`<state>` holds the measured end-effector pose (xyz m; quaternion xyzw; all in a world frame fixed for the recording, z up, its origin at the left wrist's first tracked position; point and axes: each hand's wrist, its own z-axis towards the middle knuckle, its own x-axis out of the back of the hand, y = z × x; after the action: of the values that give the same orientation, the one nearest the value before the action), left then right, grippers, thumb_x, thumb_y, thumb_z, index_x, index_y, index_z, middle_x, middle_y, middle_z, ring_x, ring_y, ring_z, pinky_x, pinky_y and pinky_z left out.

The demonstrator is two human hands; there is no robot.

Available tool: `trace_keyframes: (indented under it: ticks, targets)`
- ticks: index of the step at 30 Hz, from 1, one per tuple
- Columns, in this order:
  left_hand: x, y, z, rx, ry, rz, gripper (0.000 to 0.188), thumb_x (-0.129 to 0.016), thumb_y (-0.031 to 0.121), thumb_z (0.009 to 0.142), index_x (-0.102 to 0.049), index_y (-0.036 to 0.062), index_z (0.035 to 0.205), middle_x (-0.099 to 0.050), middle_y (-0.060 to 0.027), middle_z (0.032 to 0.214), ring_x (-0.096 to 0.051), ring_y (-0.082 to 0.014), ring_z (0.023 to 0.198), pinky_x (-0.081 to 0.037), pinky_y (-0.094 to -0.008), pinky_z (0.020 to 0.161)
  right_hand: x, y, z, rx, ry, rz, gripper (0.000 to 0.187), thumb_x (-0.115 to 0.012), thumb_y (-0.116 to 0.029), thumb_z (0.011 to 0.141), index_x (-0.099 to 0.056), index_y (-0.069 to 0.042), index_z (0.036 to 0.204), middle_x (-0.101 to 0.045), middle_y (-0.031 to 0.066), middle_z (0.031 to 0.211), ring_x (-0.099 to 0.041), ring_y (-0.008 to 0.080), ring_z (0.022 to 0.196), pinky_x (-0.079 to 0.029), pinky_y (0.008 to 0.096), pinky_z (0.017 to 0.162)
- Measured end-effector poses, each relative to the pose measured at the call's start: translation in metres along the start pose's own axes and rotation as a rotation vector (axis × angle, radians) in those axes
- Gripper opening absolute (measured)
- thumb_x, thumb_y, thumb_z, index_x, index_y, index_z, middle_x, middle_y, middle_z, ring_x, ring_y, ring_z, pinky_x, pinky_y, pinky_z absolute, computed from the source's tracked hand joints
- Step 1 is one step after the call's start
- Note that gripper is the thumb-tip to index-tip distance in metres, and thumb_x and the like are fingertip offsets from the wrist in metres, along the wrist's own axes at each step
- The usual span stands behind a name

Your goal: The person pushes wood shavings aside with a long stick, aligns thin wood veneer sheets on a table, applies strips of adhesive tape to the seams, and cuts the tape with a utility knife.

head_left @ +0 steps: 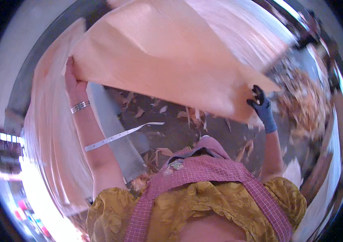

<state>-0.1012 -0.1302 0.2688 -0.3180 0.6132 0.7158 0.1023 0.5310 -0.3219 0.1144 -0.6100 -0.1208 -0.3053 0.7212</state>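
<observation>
Above the littered floor (171,129), I hold a wide thin wood veneer sheet (167,60) by two edges: my bare left hand (72,82) curls around its left edge, my gloved right hand (261,105) (dark blue glove) pinches its lower right corner.

Wood scraps (300,97), white strap (119,136)

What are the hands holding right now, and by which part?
Both hands grip one large thin wood veneer sheet by its near edge: the bare left hand at its left corner, the dark-gloved right hand at its right corner.
</observation>
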Motion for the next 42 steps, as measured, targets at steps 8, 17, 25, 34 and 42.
trace_keyframes:
  ticks: [8,17,25,34,42]
  targets:
    - [0.277,0.119,-0.017,-0.279,0.625,0.123,0.033,-0.066,0.030,0.091,-0.061,0.0086,0.116,-0.064,-0.0040,0.117,-0.060,-0.0184,0.107,-0.051,-0.0353,0.091,-0.274,-0.093,0.206,-0.018,-0.929,0.256,0.041,-0.083,-0.016,0.076,-0.063,0.002,0.108,-0.064,-0.0011,0.087,-0.055,0.0069,0.083,-0.049,0.0262,0.083]
    - [0.294,0.081,-0.179,-0.481,1.312,0.115,0.047,-0.065,0.033,0.090,-0.054,0.0049,0.126,-0.061,-0.0101,0.118,-0.058,-0.0245,0.109,-0.051,-0.0418,0.092,-0.524,-0.200,0.418,0.470,-1.316,0.091,0.044,-0.079,-0.025,0.078,-0.065,-0.006,0.114,-0.069,0.0043,0.094,-0.063,0.0166,0.088,-0.050,0.0304,0.086]
    - [0.276,-0.004,-0.158,-0.663,1.331,-0.134,0.032,-0.056,0.030,0.094,-0.062,0.0043,0.112,-0.065,-0.0115,0.115,-0.062,-0.0247,0.104,-0.052,-0.0422,0.091,-0.794,-0.407,0.556,1.467,-1.117,-0.267,0.036,-0.071,-0.036,0.080,-0.066,-0.011,0.105,-0.067,0.0149,0.099,-0.063,0.0338,0.093,-0.051,0.0403,0.080]
    - [0.321,-0.114,-0.075,-0.860,1.347,-0.240,0.024,-0.062,0.017,0.092,-0.063,0.0060,0.114,-0.068,-0.0059,0.110,-0.064,-0.0159,0.096,-0.054,-0.0323,0.082,-1.087,-0.608,0.555,1.685,-1.075,-0.336,0.044,-0.063,-0.048,0.084,-0.066,-0.017,0.115,-0.068,0.0130,0.108,-0.062,0.0333,0.104,-0.049,0.0438,0.089]
    - [0.305,-0.169,0.095,-0.481,1.922,-0.423,0.009,-0.068,0.016,0.090,-0.063,0.0108,0.096,-0.066,0.0007,0.085,-0.064,-0.0107,0.076,-0.053,-0.0252,0.064,-1.242,-0.670,0.505,1.968,-0.933,-0.492,0.032,-0.058,-0.036,0.088,-0.065,-0.018,0.114,-0.066,0.0120,0.113,-0.062,0.0309,0.106,-0.049,0.0443,0.091]
